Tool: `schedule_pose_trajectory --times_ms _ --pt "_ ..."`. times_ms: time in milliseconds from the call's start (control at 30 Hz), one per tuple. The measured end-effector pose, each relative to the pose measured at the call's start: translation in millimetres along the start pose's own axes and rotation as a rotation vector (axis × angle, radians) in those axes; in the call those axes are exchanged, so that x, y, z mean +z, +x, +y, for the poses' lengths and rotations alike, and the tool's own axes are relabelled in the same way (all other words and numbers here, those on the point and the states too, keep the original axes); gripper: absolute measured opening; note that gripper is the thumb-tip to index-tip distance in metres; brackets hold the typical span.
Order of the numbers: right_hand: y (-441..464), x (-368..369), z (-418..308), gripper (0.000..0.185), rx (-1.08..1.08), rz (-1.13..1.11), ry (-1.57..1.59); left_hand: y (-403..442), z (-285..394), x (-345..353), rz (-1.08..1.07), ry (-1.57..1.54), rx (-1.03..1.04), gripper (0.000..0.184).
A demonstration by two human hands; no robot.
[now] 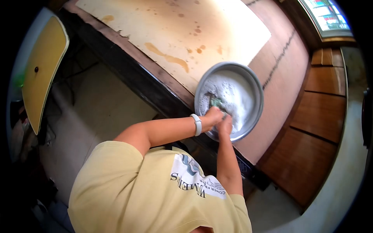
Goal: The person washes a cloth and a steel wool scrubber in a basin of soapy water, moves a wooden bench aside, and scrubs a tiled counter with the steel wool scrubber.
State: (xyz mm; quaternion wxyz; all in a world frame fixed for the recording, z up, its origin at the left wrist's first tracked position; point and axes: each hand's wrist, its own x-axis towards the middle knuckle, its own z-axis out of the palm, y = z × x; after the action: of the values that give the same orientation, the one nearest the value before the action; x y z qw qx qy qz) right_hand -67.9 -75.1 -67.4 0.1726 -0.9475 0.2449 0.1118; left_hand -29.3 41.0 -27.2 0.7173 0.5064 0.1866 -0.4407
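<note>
A round grey metal basin (260, 93) stands at the table's near edge, holding water with white suds (237, 91). My left hand (213, 117), with a pale band on its wrist, is closed at the basin's near side. Right beside it, touching or nearly so, my right hand (224, 125) is closed too. Between and just beyond the fingers, a wet greenish cloth (216, 101) shows in the foam, partly hidden by the suds and both hands.
Under the basin is a table (268, 120) with a pinkish top and dark edge. A pale stained sheet (175, 33) covers much of it. A yellow chair back (44, 73) stands at the left. Brown wooden panels (316, 112) line the right, below a window (326, 15).
</note>
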Motion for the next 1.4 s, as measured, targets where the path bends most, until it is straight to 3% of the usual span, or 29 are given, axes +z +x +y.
schedule_pose_trajectory --times_ms 67,100,133,167,200,267,300,400,600,667,700,767,833,900,1000,1067,1133,1200,1233,1267,1333,1400 --pt "6.3 -4.0 3.6 0.034 -0.195 -0.362 -0.050 -25.1 18.7 7.3 0.100 -0.115 -0.202 0.049" --pt "17.3 12.3 18.2 0.030 -0.190 -0.425 0.036 -19.1 16.9 7.3 0.088 -0.112 -0.202 0.049" --pt "22.5 6.2 19.7 0.030 -0.231 -0.447 0.231 -12.9 16.1 5.4 0.106 -0.230 -0.313 0.052" --pt "23.4 0.7 28.4 0.028 -0.243 -0.331 0.375 -6.3 10.9 5.6 0.131 -0.345 -0.421 0.055" --pt "18.5 -13.5 26.9 0.027 -0.253 -0.213 0.517 -25.9 23.4 7.5 0.037 -0.403 -0.330 0.057" --pt "-9.4 -79.6 -12.0 0.015 -0.170 -0.406 0.804 -2.5 13.4 -3.0 -0.222 -0.573 -0.397 0.058" --pt "-15.9 -94.2 -14.7 0.015 -0.271 -0.411 0.788 -6.0 26.6 0.7 -0.160 -0.605 -0.525 0.059" --pt "-37.7 -129.4 -24.9 0.018 -0.445 -0.460 0.764 13.7 22.1 1.5 -0.293 -0.884 -0.588 0.045" --pt "-52.0 -162.5 -32.0 0.025 -0.558 -0.461 0.908 13.4 28.7 11.9 -0.211 -0.672 -0.528 0.027" --pt "-45.6 -167.9 -31.8 0.019 -0.209 -0.284 1.150 0.5 36.3 13.1 -0.183 -0.580 -0.409 0.017" --pt "-37.0 -166.2 -27.6 0.019 -0.221 -0.285 1.155 -7.1 39.4 13.8 -0.220 -0.483 -0.331 0.023" --pt "-13.8 -150.2 -11.2 0.013 0.060 -0.171 1.399 -27.1 55.2 17.9 -0.261 -0.409 -0.286 0.026" --pt "3.9 -133.8 -7.2 0.013 0.084 -0.176 1.298 -26.8 61.0 19.0 -0.415 -0.288 -0.266 0.035" --pt "18.9 -112.5 -1.3 0.016 0.137 -0.174 1.157 -30.7 61.9 19.5 -0.435 -0.230 -0.223 0.035" --pt "31.6 -88.1 -0.7 0.013 0.163 -0.215 1.274 -24.9 58.0 16.2 -0.553 -0.172 -0.181 0.029" --pt "31.6 -79.8 3.0 0.019 0.139 -0.270 1.334 -12.6 49.2 13.8 -0.586 -0.211 -0.202 0.027" --pt "17.0 -86.0 -19.2 0.030 0.232 -0.245 1.507 -15.0 50.8 16.2 -0.528 -0.403 -0.349 0.022" --pt "15.9 -82.3 -13.6 0.045 0.348 -0.637 1.730 -23.9 54.2 20.9 -0.484 -0.557 -0.396 0.023" --pt "7.4 -85.9 -24.2 0.054 0.377 -0.592 1.806 -24.0 52.0 24.1 -0.482 -0.636 -0.389 0.024" --pt "6.6 -79.7 -20.1 0.062 0.294 -0.688 1.926 -24.0 49.8 26.3 -0.477 -0.717 -0.381 0.024" --pt "-6.2 -86.9 -35.8 0.069 0.053 -0.732 2.029 -26.0 50.5 25.5 -0.612 -0.877 -0.603 0.027" --pt "-5.0 -86.4 -39.5 0.071 -0.134 -0.633 2.117 -30.3 48.5 25.1 -0.640 -0.966 -0.500 0.027"
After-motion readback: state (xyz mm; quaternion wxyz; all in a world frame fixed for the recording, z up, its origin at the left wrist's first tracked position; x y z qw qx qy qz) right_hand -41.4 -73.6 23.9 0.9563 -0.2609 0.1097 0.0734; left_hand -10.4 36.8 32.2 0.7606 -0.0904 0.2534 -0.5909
